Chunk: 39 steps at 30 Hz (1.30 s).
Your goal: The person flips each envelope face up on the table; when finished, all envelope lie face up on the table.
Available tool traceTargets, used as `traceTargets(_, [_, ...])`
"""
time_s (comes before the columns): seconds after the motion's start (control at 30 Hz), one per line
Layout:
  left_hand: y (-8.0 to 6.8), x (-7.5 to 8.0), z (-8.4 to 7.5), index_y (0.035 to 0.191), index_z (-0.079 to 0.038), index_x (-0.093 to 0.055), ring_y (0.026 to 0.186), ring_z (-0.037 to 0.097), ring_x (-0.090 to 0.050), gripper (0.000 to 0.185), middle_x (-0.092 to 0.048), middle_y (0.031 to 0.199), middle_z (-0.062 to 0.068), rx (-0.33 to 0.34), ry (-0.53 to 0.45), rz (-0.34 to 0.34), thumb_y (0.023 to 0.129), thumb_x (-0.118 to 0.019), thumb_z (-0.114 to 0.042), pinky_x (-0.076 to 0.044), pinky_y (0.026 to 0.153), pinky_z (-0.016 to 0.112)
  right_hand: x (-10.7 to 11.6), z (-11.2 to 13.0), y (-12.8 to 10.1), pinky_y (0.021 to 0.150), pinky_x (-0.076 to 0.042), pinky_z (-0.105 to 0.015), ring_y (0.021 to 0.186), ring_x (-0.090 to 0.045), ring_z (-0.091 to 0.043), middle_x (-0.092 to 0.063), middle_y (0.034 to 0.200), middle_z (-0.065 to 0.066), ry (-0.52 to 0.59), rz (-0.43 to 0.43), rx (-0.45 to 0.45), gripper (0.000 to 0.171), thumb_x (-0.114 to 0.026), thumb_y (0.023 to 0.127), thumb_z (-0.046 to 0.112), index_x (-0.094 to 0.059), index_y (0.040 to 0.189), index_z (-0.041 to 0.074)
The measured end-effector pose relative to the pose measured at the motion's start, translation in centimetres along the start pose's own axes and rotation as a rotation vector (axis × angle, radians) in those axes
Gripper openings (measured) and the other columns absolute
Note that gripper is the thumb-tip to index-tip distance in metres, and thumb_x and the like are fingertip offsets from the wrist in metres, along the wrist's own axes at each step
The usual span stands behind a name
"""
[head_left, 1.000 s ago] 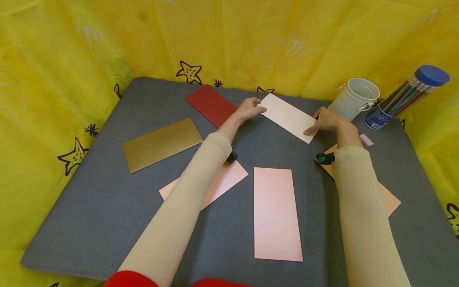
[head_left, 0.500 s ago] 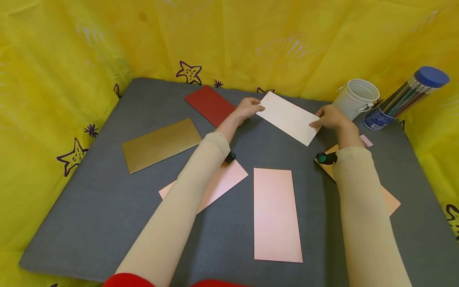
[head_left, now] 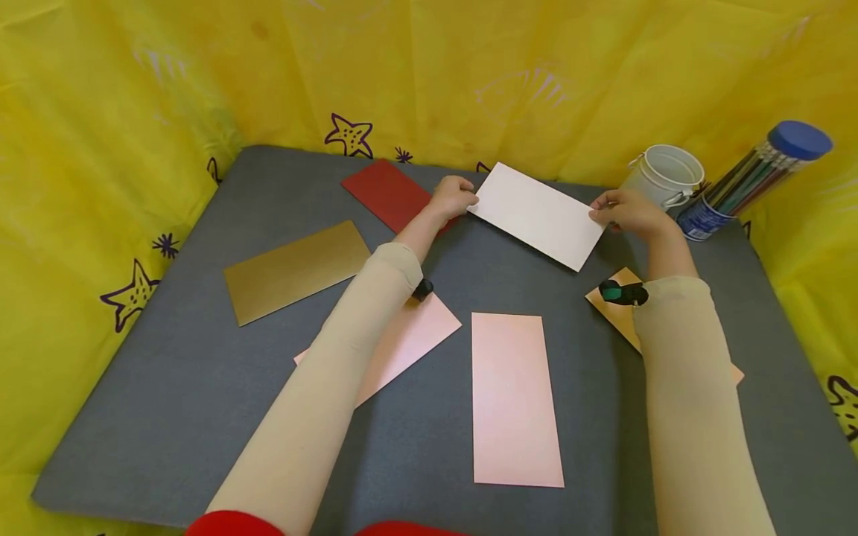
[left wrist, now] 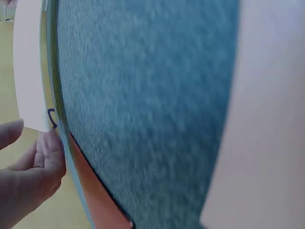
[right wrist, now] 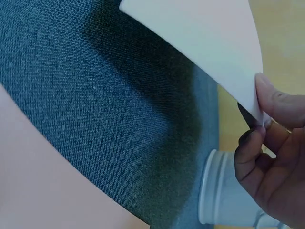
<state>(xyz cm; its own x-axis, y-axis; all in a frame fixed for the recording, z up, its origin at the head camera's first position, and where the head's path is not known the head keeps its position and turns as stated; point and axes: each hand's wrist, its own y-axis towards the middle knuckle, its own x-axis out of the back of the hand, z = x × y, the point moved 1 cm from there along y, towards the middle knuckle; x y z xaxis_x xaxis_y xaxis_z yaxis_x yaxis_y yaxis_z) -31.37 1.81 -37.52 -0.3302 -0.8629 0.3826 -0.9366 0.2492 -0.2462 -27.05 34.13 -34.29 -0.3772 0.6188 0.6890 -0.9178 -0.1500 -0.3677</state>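
Observation:
A white card (head_left: 538, 214) is lifted off the grey mat (head_left: 201, 387) at the far middle, held at both short ends. My left hand (head_left: 454, 198) pinches its left end, above a dark red card (head_left: 386, 193). My right hand (head_left: 628, 211) pinches the right end, thumb on top (right wrist: 281, 102). In the left wrist view the white card (left wrist: 29, 67) stands edge-on beside the left hand's fingers (left wrist: 33, 167). In the right wrist view the card (right wrist: 200, 43) casts a shadow on the mat.
On the mat lie a gold card (head_left: 295, 269), two pink cards (head_left: 513, 398) (head_left: 402, 344) and an orange card (head_left: 620, 307) under my right forearm. A white bucket (head_left: 662, 176) and a tube of pencils (head_left: 751, 182) stand at the far right. Yellow cloth surrounds the mat.
Both hands have raised the white card off the mat and carried it slightly away from me. My right hand slid from the near corner to the right end.

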Motion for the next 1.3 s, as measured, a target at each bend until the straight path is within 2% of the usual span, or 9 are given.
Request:
traceTargets(0.07, [0.0,0.4,0.1,0.132,0.001,-0.060,0.096,0.019,-0.059,0.038,-0.062,0.132,0.018,-0.010,0.002,-0.016,0.096,-0.059,-0.012,-0.049,0.079,0.021,0.1,0.0,-0.1,0.084,-0.046,-0.030,0.091,-0.049,-0.010,-0.053,0.094,0.013,0.010,0.007,-0.004,0.038,-0.056,0.100,0.034,-0.052,0.120,0.002])
traceTargets(0.13, [0.0,0.8,0.2,0.127,0.001,-0.065,0.084,0.014,-0.056,0.034,-0.066,0.125,0.019,-0.030,-0.011,-0.020,0.095,-0.061,-0.011,-0.047,0.073,0.021,0.1,-0.1,-0.2,0.085,-0.046,-0.029,0.091,-0.049,-0.008,-0.054,0.094,0.014,0.017,0.015,0.000,0.037,-0.056,0.100,0.034,-0.053,0.120,0.002])
traceTargets(0.23, [0.0,1.4,0.3,0.123,0.001,-0.067,0.076,0.009,-0.055,0.031,-0.067,0.118,0.017,-0.046,-0.052,0.011,0.095,-0.064,-0.012,-0.053,0.081,0.026,0.1,-0.1,-0.3,0.083,-0.046,-0.026,0.090,-0.049,-0.007,-0.054,0.093,0.016,0.026,0.025,0.017,0.037,-0.056,0.100,0.033,-0.054,0.120,0.002])
traceTargets(0.37, [-0.4,2.1,0.1,0.125,0.001,-0.066,0.077,0.010,-0.054,0.033,-0.064,0.103,0.009,-0.053,-0.096,0.072,0.096,-0.064,-0.014,-0.052,0.098,0.039,0.3,0.2,-0.8,0.078,-0.047,-0.025,0.087,-0.049,-0.010,-0.055,0.090,0.015,0.037,0.030,0.044,0.034,-0.057,0.100,0.031,-0.056,0.116,0.002])
traceTargets(0.57, [-0.6,2.5,0.0,0.123,0.000,-0.066,0.077,0.014,-0.051,0.031,-0.056,0.086,0.000,-0.031,-0.090,0.108,0.097,-0.063,-0.017,-0.050,0.090,0.036,0.4,0.5,-0.8,0.075,-0.046,-0.023,0.087,-0.049,-0.015,-0.055,0.088,0.014,0.053,0.037,0.052,0.031,-0.059,0.099,0.032,-0.058,0.114,0.005])
traceTargets(0.87, [-0.2,2.9,0.3,0.110,0.004,-0.064,0.077,0.015,-0.048,0.022,-0.052,0.083,0.002,-0.019,-0.159,0.113,0.100,-0.058,-0.014,-0.046,0.077,0.025,0.7,0.7,-0.8,0.072,-0.045,-0.021,0.083,-0.048,-0.010,-0.055,0.087,0.015,0.197,0.033,0.044,0.015,-0.059,0.099,0.031,-0.057,0.106,0.017])
traceTargets(1.07, [0.0,2.9,0.5,0.111,0.002,-0.062,0.073,0.013,-0.048,0.020,-0.051,0.082,0.001,0.009,-0.248,0.096,0.100,-0.057,-0.014,-0.046,0.075,0.023,0.6,0.9,-1.2,0.069,-0.050,-0.019,0.074,-0.055,-0.008,-0.059,0.077,0.011,0.284,0.032,0.031,0.018,-0.063,0.097,0.026,-0.050,0.096,0.014])
traceTargets(1.17, [0.0,3.0,0.5,0.111,0.001,-0.061,0.073,0.013,-0.048,0.020,-0.051,0.082,0.001,0.020,-0.263,0.078,0.100,-0.058,-0.015,-0.045,0.073,0.021,0.5,0.7,-1.4,0.070,-0.053,-0.017,0.073,-0.056,-0.008,-0.061,0.077,0.008,0.326,0.028,0.051,0.017,-0.063,0.097,0.023,-0.052,0.089,0.013])
traceTargets(1.3, [0.0,3.0,0.6,0.112,0.001,-0.062,0.074,0.013,-0.050,0.021,-0.052,0.083,0.001,0.024,-0.268,0.074,0.099,-0.059,-0.015,-0.047,0.072,0.019,0.6,0.3,-1.4,0.073,-0.055,-0.015,0.076,-0.059,-0.006,-0.060,0.082,0.009,0.383,0.027,0.087,0.008,-0.061,0.098,0.016,-0.060,0.090,0.014])
